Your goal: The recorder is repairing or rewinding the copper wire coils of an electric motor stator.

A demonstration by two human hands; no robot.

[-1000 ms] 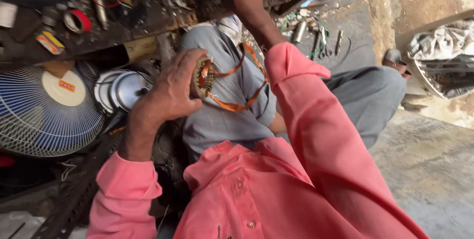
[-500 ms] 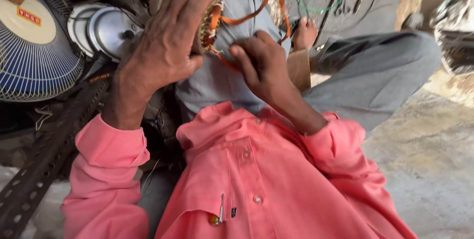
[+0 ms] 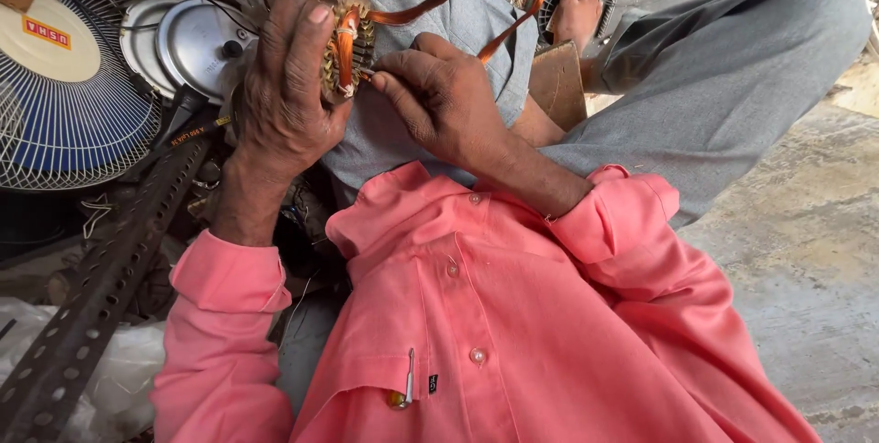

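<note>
Hands stay close: left hand [image 3: 288,100] grips the wound motor core [image 3: 343,40] tight; right hand [image 3: 439,95] should pinch the copper wire [image 3: 417,11] gently.

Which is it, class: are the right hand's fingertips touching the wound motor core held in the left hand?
Touching. The head view shows the right hand pinching its fingertips against the motor core, gripped by the left hand.

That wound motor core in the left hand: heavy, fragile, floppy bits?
Motor core is probably dense: metal body, whole left hand wraps it. Copper loops trail off, likely springy rather than stiff. Right hand pinches at the windings, so probably delicate.
</note>
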